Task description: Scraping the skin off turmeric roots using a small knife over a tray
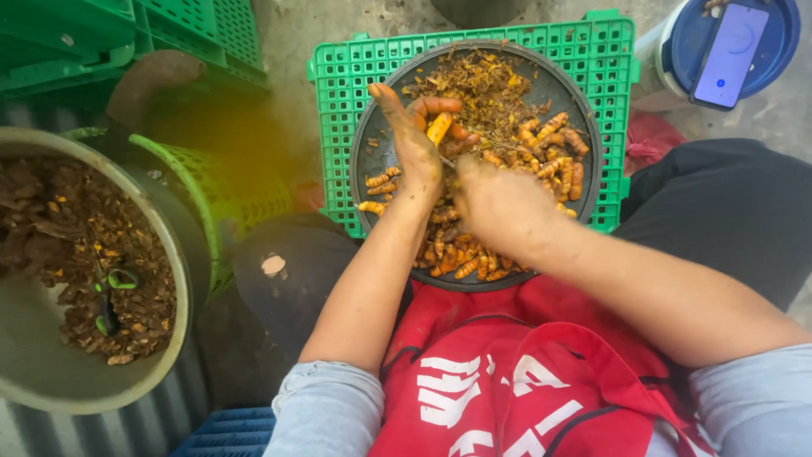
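Head view looks straight down on a person seated over a round dark tray (pixel 584 110) that rests on an upturned green plastic crate (pixel 609 51). Left hand (pixel 412 135) is closed around a piece of turmeric root (pixel 439 127), its yellow-orange cut face showing between thumb and fingers. Right hand (pixel 495 199) sits just beside it, curled inward (whether it grips a blade or anything else cannot be told, since the fingers are turned away). Whole turmeric roots (pixel 554 148) lie heaped on the tray's right side and near edge, with a pile of brownish peelings (pixel 482 85) toward the far side. A red apron (pixel 507 372) covers the lap. To the left stands a large grey basin (pixel 34 355) holding more brown scraps. A smartphone (pixel 730 55) lies on a blue lid (pixel 782 42) at upper right.
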